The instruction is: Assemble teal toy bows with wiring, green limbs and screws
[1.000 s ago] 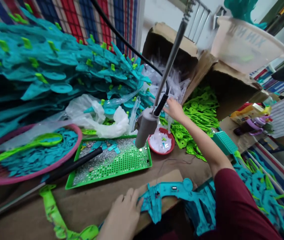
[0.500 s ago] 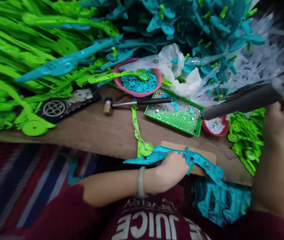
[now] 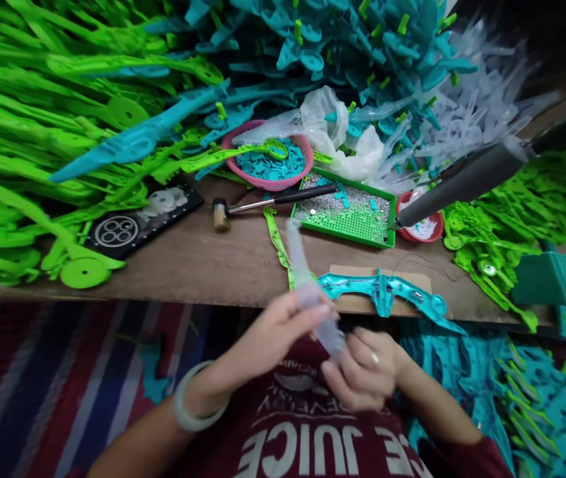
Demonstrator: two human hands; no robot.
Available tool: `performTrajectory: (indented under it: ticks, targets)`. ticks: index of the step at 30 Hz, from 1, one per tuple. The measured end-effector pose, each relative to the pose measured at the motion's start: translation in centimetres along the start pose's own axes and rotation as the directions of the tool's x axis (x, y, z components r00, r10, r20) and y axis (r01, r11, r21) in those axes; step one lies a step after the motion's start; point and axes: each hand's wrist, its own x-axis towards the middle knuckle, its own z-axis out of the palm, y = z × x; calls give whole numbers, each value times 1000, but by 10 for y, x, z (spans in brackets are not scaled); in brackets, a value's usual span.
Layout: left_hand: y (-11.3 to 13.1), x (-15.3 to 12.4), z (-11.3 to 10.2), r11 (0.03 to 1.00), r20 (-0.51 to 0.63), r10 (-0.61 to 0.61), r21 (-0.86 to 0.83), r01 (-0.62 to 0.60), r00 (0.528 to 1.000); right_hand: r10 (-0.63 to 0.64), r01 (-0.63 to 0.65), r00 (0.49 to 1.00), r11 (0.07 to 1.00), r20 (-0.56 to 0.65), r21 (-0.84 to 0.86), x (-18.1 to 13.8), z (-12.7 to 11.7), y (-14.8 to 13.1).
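Observation:
In front of my chest I hold a long, translucent whitish plastic piece [image 3: 298,255] between both hands. My left hand [image 3: 295,322] is closed around its middle, thumb on top. The fingers of my right hand [image 3: 367,368] are closed at its lower end, close to the shirt; that end is partly hidden and blurred. Just beyond the hands, a blue curved plastic part [image 3: 355,284] with thin wires lies on a piece of cardboard [image 3: 415,282] at the table edge. A green plastic part [image 3: 277,240] lies beside it, partly covered by the translucent piece.
Behind lie a small hammer [image 3: 220,216], a pink basket [image 3: 307,166] of blue pieces and a green tray [image 3: 357,239] of small metal bits. A dark cylindrical tool [image 3: 466,178] slants in from the right. Green parts [image 3: 4,119] and blue parts [image 3: 322,40] are heaped around.
My left hand has let go of the blue part and come nearer my chest. My right hand has come from the far right to meet it. The translucent piece is now between them.

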Motion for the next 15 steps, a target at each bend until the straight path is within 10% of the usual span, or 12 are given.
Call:
performTrajectory:
  ticks: [3, 7, 15]
  targets:
    - [-5, -7, -46, 997, -486, -35, -83, -6, 873, 133, -143, 978, 989, -160, -49, 45, 36, 26]
    - [-6, -5, -91, 977, -668, -113, -210, -42, 735, 627, -627, 778, 779, 29, -26, 112, 57, 60]
    - [-23, 4, -94, 994, -475, -30, 81, 78, 880, 761, -800, 600, 562, 248, 211, 146, 63, 77]
